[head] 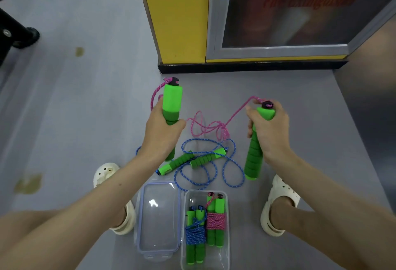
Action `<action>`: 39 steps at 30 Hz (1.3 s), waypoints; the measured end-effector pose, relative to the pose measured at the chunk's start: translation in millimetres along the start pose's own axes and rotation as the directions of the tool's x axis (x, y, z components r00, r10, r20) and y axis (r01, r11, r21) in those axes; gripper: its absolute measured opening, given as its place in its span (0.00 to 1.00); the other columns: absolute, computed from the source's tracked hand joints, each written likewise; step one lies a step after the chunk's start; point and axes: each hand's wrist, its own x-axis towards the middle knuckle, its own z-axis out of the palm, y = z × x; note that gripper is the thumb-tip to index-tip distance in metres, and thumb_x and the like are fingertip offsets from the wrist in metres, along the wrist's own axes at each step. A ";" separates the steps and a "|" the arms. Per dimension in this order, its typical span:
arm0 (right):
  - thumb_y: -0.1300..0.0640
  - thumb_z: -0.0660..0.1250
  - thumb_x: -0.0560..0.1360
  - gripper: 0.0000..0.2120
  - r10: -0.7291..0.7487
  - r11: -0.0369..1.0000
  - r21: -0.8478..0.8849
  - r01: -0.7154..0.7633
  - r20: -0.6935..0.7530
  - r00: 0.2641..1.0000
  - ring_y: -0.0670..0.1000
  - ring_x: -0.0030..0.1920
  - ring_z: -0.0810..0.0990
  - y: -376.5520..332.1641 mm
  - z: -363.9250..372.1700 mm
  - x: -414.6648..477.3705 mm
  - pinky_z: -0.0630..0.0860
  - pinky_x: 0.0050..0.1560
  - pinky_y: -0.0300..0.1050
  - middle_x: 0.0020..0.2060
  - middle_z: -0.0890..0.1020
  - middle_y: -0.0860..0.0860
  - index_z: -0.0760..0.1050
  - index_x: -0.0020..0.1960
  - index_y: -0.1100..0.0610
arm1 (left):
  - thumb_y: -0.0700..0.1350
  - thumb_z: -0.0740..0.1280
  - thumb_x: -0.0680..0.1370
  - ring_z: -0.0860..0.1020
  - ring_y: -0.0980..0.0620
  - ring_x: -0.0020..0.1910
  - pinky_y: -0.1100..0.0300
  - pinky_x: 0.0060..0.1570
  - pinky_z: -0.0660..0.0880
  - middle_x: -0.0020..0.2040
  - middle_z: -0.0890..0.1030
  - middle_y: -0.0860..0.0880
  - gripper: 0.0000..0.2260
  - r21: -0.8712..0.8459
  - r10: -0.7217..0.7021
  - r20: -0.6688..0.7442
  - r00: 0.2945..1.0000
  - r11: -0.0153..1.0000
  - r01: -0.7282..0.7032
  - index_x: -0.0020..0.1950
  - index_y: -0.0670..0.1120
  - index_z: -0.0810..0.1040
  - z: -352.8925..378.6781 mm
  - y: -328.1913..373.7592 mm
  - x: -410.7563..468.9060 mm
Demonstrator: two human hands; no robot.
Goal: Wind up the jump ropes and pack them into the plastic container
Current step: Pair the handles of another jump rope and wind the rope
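Observation:
My left hand (161, 132) grips one green foam handle (172, 102) of a pink jump rope, held upright. My right hand (267, 128) grips the other green handle (255, 154), which hangs down below the fist. The pink cord (205, 126) sags loose between both handles. On the floor below lies an unwound blue jump rope (227, 162) with its two green handles (192, 160) side by side. A clear plastic container (227, 248) near my feet holds a wound blue rope bundle (195, 235) and a wound pink rope bundle (215, 220).
The container's clear lid (158, 216) lies open to its left. My feet in white clogs (278, 203) flank the container. A yellow pillar (180, 16) and a fire extinguisher cabinet (285, 12) stand ahead. A black wheel (25, 36) sits at far left on the grey floor.

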 end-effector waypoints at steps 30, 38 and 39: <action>0.56 0.69 0.74 0.06 0.632 0.775 -0.291 -0.562 0.345 0.694 0.47 0.18 0.69 -1.3 2.7 -18.1 0.68 0.21 0.34 0.24 0.74 0.54 0.73 0.46 0.55 | 0.50 0.60 0.81 0.72 0.49 0.26 0.62 0.23 0.70 0.41 0.77 0.42 0.11 0.248 -0.372 0.360 0.856 0.922 0.296 0.58 0.45 0.69 10.6 -15.9 -12.4; 0.60 0.67 0.76 0.05 -0.115 0.993 0.022 0.114 0.073 0.991 0.49 0.21 0.72 -39.7 3.7 -14.0 0.71 0.22 0.40 0.30 0.74 0.57 0.73 0.48 0.53 | 0.47 0.61 0.81 0.72 0.50 0.27 0.59 0.24 0.71 0.38 0.74 0.43 0.03 -0.188 0.099 0.007 0.995 0.977 -0.096 0.50 0.53 0.68 10.2 14.7 -23.8; 0.60 0.67 0.76 0.03 0.128 0.992 0.000 -0.129 0.123 0.984 0.48 0.20 0.72 -28.2 7.0 -15.1 0.71 0.22 0.38 0.28 0.75 0.57 0.73 0.48 0.56 | 0.48 0.61 0.81 0.71 0.50 0.25 0.59 0.22 0.70 0.37 0.75 0.43 0.03 -0.139 -0.055 0.105 0.993 0.988 0.070 0.51 0.50 0.68 14.7 10.3 -25.6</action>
